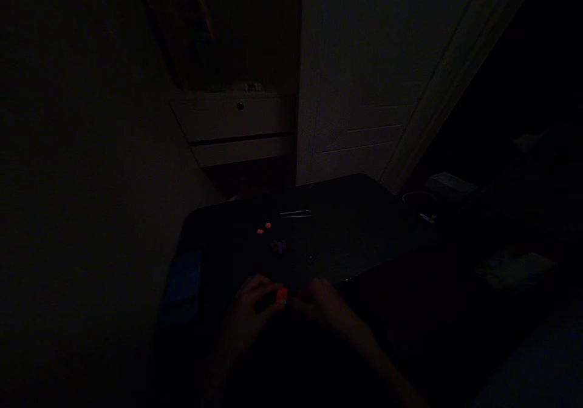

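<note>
The room is very dark. My left hand [254, 305] and my right hand [321, 303] meet over the near edge of a dark table [355, 238]. Between their fingertips sits a small orange piece [282, 295]; both hands pinch at it with curled fingers. Farther back on the table lie two small orange bits [263, 228] and a faint purplish cluster [279, 246]. A thin pale strip [296, 214] lies behind them.
A blue object [184, 283] rests at the table's left edge. Behind the table stand a pale drawer unit [237, 119] and a white door [364, 80]. A pale box [449, 183] and a cable sit at the right.
</note>
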Tool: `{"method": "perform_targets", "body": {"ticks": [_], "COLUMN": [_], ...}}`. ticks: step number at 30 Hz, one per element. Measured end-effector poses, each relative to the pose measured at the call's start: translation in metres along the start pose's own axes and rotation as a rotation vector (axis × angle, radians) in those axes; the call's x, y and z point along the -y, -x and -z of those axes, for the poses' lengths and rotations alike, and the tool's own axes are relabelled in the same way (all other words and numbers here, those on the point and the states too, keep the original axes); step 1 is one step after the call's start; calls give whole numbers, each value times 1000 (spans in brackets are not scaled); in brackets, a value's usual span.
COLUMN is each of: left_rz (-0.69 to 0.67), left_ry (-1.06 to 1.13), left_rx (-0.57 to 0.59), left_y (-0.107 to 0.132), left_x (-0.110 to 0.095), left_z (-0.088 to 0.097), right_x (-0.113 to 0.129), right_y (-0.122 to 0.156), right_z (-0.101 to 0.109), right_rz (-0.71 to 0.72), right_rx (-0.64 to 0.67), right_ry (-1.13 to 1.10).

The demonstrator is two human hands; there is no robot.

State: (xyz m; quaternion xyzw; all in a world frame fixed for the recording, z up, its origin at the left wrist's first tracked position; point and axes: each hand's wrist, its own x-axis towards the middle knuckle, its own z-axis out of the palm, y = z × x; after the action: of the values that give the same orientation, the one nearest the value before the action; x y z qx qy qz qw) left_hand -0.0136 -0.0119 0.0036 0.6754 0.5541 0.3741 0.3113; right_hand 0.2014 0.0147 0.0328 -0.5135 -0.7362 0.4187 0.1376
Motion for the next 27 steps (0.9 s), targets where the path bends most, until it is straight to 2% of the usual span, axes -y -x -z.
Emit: {"method": "perform_targets", "body": {"ticks": [8, 15, 21, 27], "left_rz": [8, 7, 6, 12], "left_ry": [-9, 7, 8, 6], "left_rx": [13, 5, 0, -10], "left_y": [-1, -1, -2, -2], "left_x": [2, 4, -1, 1], "left_z": [0, -1, 1, 0], "right_x": [-14, -8, 3, -6], "right_y": [-5, -8, -10, -12], "right_z": [-5, -5, 3, 5], "right_rz": [-10, -62, -104, -37], "right_rx": [2, -24, 3, 38], "right_ry": [-206, -111, -3, -151]}}
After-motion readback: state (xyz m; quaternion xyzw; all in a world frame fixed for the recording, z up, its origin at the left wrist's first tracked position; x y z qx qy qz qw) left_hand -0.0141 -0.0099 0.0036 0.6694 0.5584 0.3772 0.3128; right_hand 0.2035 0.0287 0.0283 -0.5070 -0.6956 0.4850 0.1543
